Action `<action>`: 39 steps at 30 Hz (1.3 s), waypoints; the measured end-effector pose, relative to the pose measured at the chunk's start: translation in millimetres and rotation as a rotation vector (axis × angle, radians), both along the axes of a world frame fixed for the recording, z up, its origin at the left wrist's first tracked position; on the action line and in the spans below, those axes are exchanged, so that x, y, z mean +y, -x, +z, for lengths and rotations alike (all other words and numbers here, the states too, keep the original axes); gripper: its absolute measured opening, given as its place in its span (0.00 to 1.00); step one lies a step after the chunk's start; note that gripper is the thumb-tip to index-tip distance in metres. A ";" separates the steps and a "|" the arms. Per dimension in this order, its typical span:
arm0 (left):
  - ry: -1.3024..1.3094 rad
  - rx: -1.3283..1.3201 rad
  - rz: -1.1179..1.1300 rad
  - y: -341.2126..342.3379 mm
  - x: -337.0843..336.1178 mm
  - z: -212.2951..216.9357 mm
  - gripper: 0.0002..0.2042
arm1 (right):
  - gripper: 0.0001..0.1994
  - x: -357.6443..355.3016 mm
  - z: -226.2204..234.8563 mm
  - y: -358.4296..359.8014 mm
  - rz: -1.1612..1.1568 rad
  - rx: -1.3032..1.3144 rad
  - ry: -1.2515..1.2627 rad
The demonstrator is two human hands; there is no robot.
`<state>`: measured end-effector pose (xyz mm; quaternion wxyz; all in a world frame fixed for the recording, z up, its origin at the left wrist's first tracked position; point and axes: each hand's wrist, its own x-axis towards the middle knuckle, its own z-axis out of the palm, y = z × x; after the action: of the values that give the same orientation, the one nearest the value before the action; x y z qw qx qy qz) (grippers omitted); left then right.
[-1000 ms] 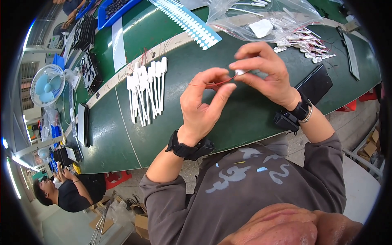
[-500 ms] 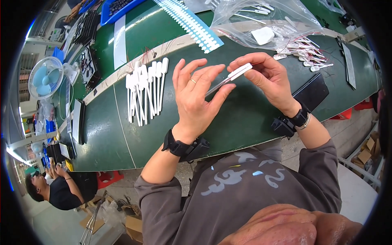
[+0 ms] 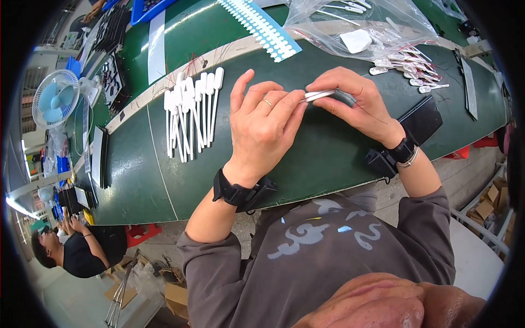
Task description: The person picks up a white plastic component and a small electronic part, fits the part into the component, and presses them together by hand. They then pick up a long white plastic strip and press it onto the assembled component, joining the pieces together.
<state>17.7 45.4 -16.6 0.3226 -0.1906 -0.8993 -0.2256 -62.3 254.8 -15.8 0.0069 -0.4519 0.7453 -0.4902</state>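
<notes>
Head camera showed the left hand (image 3: 262,128) and right hand (image 3: 350,101) both pinching a thin white plastic stick (image 3: 318,95) above the dark green surface (image 3: 328,153), right of a row of white plastic spatula sticks (image 3: 191,115).

A long green table (image 3: 328,158) curved across the frame. On it lay a row of white paddle-shaped sticks (image 3: 191,112) at centre left, a clear plastic bag (image 3: 355,22) at the top, loose sticks (image 3: 407,71) upper right, and a flat black pad (image 3: 421,117) at right.
</notes>
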 end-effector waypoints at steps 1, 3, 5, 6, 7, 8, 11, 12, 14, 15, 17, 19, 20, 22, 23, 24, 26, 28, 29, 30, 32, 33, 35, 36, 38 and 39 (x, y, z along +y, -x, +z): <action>0.000 0.000 -0.002 0.7 -0.1 0.1 0.10 | 0.11 0.3 -0.6 -0.1 -0.002 0.000 0.000; 0.019 0.031 0.016 2.1 -1.5 1.2 0.13 | 0.11 0.4 -1.7 -1.2 -0.045 -0.078 0.013; 0.032 0.049 0.023 3.2 -3.4 5.4 0.14 | 0.11 0.7 -0.9 -1.9 -0.068 -0.115 0.023; -0.004 0.064 0.060 3.6 -4.7 9.7 0.16 | 0.12 1.0 -0.6 -1.6 -0.115 -0.149 0.040; -0.040 0.080 0.095 3.5 -6.3 14.1 0.18 | 0.12 1.6 -0.1 -1.2 -0.162 -0.183 0.059; -0.075 0.097 0.130 3.6 -8.2 17.2 0.20 | 0.12 2.4 0.7 -0.9 -0.209 -0.217 0.078; -0.448 0.056 0.113 1.2 -19.6 11.8 0.24 | 0.12 6.9 1.4 -0.7 -0.277 -0.316 0.154; -0.635 0.032 0.105 1.7 -22.0 10.5 0.25 | 0.13 7.7 1.5 -0.4 -0.307 -0.368 0.190; -0.684 -0.065 0.075 4.9 -25.0 6.1 0.25 | 0.12 7.7 -0.4 0.3 -0.294 -0.345 0.199; -0.737 -0.170 0.050 6.7 -25.9 5.0 0.25 | 0.12 7.4 -1.7 0.8 -0.281 -0.329 0.201; -0.785 -0.278 0.036 5.9 -23.5 8.4 0.25 | 0.12 7.2 -2.9 0.2 -0.259 -0.320 0.204; -1.128 -0.526 -0.042 5.3 -15.9 13.8 0.22 | 0.12 7.3 -3.3 -0.1 -0.248 -0.268 0.192; -1.299 -0.652 -0.082 4.4 -14.4 15.1 0.20 | 0.12 7.4 -3.7 -0.1 -0.243 -0.243 0.186; -1.341 -0.664 -0.100 4.3 -17.1 12.1 0.18 | 0.13 8.8 -2.6 -0.8 -0.208 -0.231 0.140; -1.385 -0.672 -0.121 4.7 -18.8 9.7 0.17 | 0.15 9.5 -1.9 -0.9 -0.173 -0.214 0.092; -1.429 -0.680 -0.143 5.0 -20.2 8.5 0.15 | 0.16 9.8 -1.1 -1.0 -0.137 -0.197 0.044; -1.422 -0.657 -0.114 5.5 -22.8 8.2 0.15 | 0.16 5.3 1.3 -1.0 -0.083 -0.191 0.072; -1.408 -0.600 -0.064 6.7 -24.9 7.9 0.13 | 0.17 1.4 4.0 1.0 0.028 -0.169 0.126; -1.408 -0.604 -0.064 7.9 -25.5 7.6 0.13 | 0.17 2.1 4.6 4.5 0.026 -0.172 0.126; -1.351 -0.588 -0.052 9.4 -26.1 7.3 0.13 | 0.17 3.3 4.9 10.1 -0.009 -0.160 0.383; -1.237 -0.549 -0.024 9.4 -26.9 7.0 0.13 | 0.18 8.6 5.8 21.5 -0.041 -0.149 0.639; -1.238 -0.553 -0.024 8.9 -25.7 6.8 0.13 | 0.19 17.9 5.8 28.2 -0.076 -0.182 0.571; -1.206 -0.598 -0.048 7.3 -22.6 7.3 0.13 | 0.20 32.2 5.3 35.2 -0.147 -0.247 0.435; -1.185 -0.627 -0.069 7.7 -20.7 7.4 0.13 | 0.20 28.5 2.0 29.9 -0.160 -0.247 0.436; -1.171 -0.635 -0.072 5.4 -18.3 8.1 0.13 | 0.18 9.7 -5.3 14.3 0.004 -0.698 0.175; -1.161 -0.632 -0.066 4.0 -18.0 8.5 0.13 | 0.18 7.1 -1.9 9.1 -0.003 -0.700 0.179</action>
<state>13.8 27.4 -8.2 0.0862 0.0620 -0.6766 -0.7286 -71.4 261.9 -17.7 0.2211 -0.2544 0.6526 -0.6786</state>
